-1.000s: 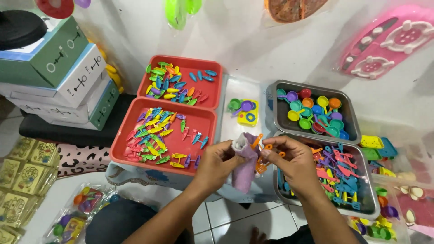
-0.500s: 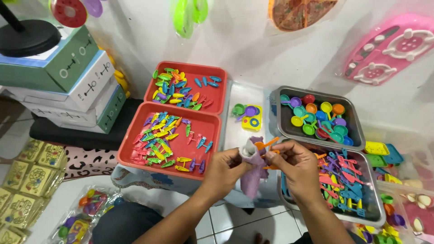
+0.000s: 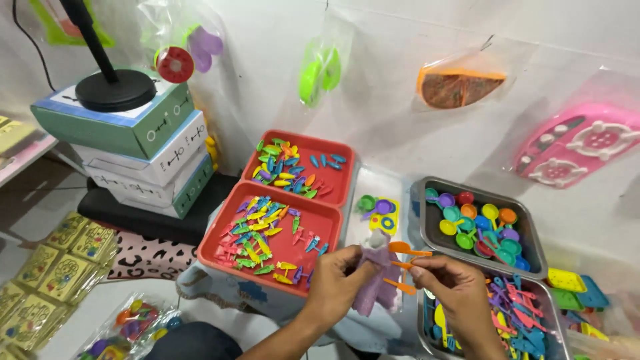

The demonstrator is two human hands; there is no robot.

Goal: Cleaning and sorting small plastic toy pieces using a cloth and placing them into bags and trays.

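The left hand [image 3: 340,277] is closed around a small purple bag [image 3: 373,283], held upright in front of the body, just before the near red tray [image 3: 220,257]. The right hand [image 3: 453,287] pinches a set of orange utensils [image 3: 403,267], a spoon and two smaller pieces, fanned out with their tips touching the bag's open top.

To load them well, it seems best to:
- keep the bag mouth spread with the left thumb;
- gather the three handles parallel before pushing in;
- work above the grey tray [image 3: 427,320] of mixed utensils, so a dropped piece falls back in.
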